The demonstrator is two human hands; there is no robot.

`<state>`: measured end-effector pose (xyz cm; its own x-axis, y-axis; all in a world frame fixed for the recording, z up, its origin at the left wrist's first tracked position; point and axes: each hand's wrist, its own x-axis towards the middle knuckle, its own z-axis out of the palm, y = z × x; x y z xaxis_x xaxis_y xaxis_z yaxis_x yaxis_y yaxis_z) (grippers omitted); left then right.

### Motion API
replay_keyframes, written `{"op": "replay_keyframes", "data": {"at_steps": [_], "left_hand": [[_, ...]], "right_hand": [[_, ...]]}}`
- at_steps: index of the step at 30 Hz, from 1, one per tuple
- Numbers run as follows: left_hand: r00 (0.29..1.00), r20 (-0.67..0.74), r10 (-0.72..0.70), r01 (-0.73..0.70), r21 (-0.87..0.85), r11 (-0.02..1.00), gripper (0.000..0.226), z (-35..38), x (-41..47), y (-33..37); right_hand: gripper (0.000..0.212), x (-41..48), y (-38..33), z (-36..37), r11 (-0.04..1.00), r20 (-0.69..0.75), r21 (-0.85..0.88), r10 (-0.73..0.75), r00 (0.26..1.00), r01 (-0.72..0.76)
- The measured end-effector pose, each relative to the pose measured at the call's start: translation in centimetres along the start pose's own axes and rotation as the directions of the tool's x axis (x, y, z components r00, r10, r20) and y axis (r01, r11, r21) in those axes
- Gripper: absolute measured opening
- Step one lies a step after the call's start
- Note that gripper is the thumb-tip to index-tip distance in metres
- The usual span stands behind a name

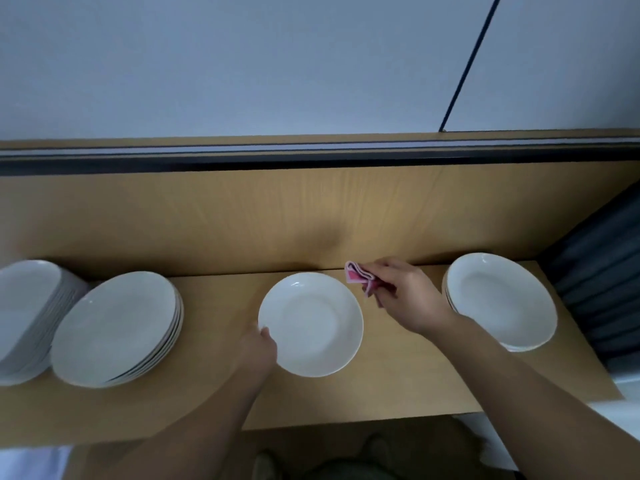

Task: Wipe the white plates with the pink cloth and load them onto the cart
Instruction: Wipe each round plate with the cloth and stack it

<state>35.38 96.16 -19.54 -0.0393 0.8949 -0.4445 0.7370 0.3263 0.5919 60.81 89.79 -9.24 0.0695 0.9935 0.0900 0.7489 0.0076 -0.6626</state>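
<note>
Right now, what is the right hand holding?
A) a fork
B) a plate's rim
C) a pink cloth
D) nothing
C: the right hand pinches the cloth beside the far rim of the middle plate, while the left hand grips that plate's near rim.
</note>
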Motion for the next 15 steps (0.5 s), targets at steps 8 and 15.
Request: {"op": "replay_keyframes", "data": {"at_steps": [8,15], "left_hand": [[1.0,0.017,0.017,-0.017,-0.023,1.0,0.027,-0.5,1.5,-3.0],[0.993,0.107,0.058,-0.057,-0.017,0.998,0.034,-0.7,1.2,-3.6]], "right_hand": [[0.049,1.5,-1.3,3.7,1.0,0.062,-0.013,0.02,0.998,-0.02],[0.053,2.3,-1.6,5.5,0.999,0.123,0.028,0.031,0.992,-0.035]]}}
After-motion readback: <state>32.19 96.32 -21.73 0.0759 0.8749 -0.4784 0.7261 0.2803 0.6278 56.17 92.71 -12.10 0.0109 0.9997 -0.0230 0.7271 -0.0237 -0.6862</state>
